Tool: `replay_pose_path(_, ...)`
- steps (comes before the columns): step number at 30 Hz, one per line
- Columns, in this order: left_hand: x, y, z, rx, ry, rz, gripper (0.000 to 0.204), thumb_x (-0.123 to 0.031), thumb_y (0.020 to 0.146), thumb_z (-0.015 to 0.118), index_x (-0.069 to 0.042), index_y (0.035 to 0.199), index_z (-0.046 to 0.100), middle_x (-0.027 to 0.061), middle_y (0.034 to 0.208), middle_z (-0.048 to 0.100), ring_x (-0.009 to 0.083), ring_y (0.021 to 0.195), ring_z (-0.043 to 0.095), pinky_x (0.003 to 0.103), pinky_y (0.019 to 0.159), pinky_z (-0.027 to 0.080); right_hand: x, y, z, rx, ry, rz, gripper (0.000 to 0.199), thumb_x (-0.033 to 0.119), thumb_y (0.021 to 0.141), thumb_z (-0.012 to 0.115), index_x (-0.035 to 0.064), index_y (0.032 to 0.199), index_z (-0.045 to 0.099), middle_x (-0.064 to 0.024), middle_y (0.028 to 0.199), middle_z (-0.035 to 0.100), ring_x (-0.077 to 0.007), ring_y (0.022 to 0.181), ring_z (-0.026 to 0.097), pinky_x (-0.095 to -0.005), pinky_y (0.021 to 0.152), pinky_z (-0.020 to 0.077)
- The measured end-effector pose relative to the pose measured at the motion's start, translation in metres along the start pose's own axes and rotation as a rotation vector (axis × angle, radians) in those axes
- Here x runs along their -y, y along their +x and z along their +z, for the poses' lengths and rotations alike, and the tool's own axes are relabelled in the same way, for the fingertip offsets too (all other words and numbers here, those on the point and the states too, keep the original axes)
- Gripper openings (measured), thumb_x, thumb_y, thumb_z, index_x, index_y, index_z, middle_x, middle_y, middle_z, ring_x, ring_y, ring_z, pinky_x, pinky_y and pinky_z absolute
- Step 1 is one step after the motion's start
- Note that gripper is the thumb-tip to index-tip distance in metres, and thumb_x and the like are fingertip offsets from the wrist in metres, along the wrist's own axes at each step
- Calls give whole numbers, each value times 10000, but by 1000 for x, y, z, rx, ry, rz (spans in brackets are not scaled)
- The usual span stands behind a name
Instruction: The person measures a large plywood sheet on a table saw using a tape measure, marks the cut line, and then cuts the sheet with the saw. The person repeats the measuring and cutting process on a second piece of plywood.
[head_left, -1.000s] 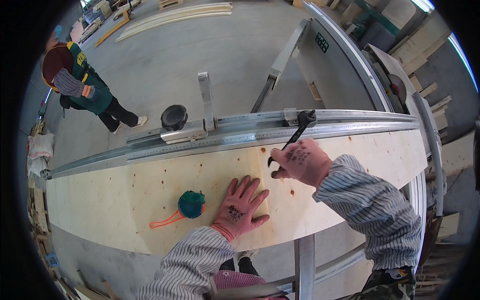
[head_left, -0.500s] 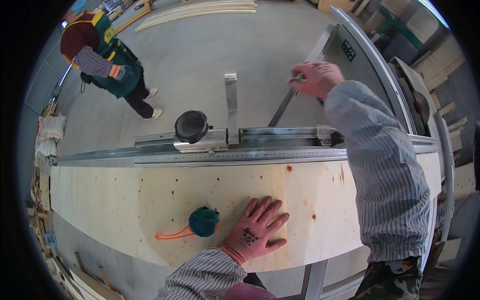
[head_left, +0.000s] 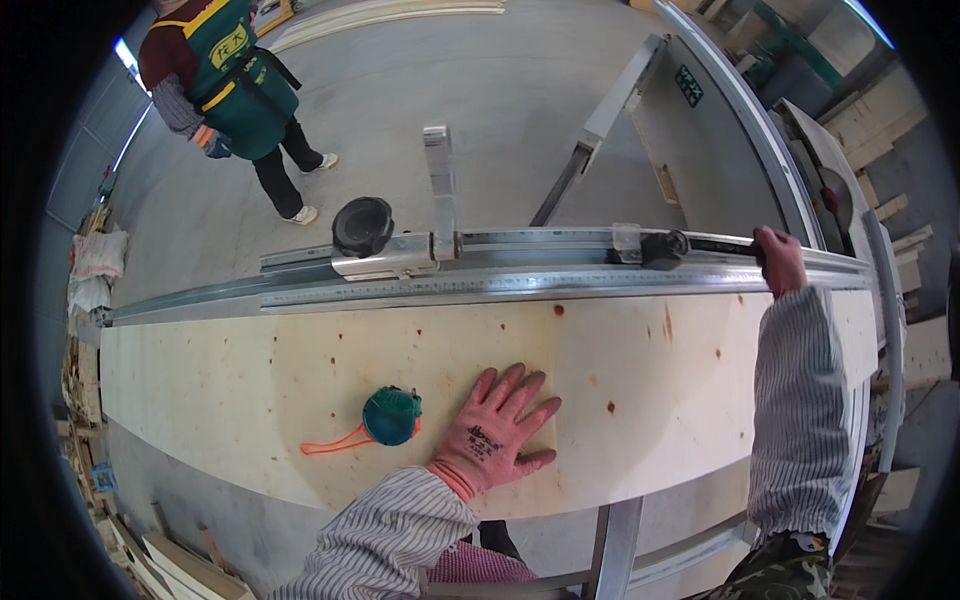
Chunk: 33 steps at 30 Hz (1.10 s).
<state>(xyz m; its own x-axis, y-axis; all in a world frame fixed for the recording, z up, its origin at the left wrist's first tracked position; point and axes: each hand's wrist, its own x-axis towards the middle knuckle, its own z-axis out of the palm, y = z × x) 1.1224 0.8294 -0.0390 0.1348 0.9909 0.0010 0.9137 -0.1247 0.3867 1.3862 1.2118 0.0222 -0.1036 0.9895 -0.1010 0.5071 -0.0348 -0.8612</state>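
Observation:
My left hand (head_left: pixel 495 430), in a pink work glove, lies flat with fingers spread on a pale wooden board (head_left: pixel 640 420). Just left of it on the board rests a round dark-green tape measure (head_left: pixel 391 415) with an orange cord loop. Farther right, my gloved right hand (head_left: pixel 781 260) is closed round the end of a dark bar (head_left: pixel 725 247) on the metal fence rail. This rail (head_left: pixel 540 284) carries a ruled scale and runs along the board's far edge. A sliding stop with a black knob (head_left: pixel 362 227) and an upright metal flap (head_left: pixel 440 180) sits on it.
Beyond the rail at the left stands a person in a green apron (head_left: pixel 245 110). A slanting metal brace (head_left: pixel 595 130) and a long grey saw-table edge (head_left: pixel 745 110) lie to the right. Long planks (head_left: pixel 390 20) are on the far floor; white sacks (head_left: pixel 97 270) stand at left.
My right hand has come down from above the brace to the right end of the rail. The person has turned and lowered an arm. My left hand stays on the board.

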Motion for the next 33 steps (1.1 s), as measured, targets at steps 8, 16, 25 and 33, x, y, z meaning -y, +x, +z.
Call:
replay_pose_path(8, -2, -1, -4, 44, 53, 6, 656, -570, 819, 519, -188, 1347, 444, 110, 1441, 327, 322, 1359, 250, 498, 1127, 166, -7, -157, 7, -60, 215, 276, 428, 443, 912, 509, 104, 651, 522, 1, 536, 472, -73, 393, 380, -245, 357, 277)
replay_pose_path(16, -5, 2, -1, 30, 34, -4, 686, -558, 773, 583, -203, 1344, 447, 117, 1429, 342, 347, 1349, 262, 518, 1120, 170, 9, -235, 84, -105, 544, 425, 426, 423, 944, 433, 59, 730, 492, -34, 583, 482, -116, 446, 453, -243, 384, 343)
replay_pose_path(25, -9, 2, -1, 33, 81, -8, 693, -539, 743, 622, -202, 1327, 463, 113, 1429, 346, 346, 1347, 272, 525, 1117, 176, 27, -179, 61, 505, 577, 408, 319, 317, 937, 488, 19, 1026, 559, -34, 668, 545, -125, 509, 477, -254, 477, 390)
replay_pose_path(33, -7, 1, -1, 16, 45, -28, 678, -516, 754, 625, -185, 1325, 468, 135, 1427, 353, 350, 1346, 273, 528, 1113, 176, 35, -199, 103, 366, 859, 538, 183, 292, 951, 507, 113, 918, 527, 82, 557, 307, -61, 430, 275, -241, 421, 273)
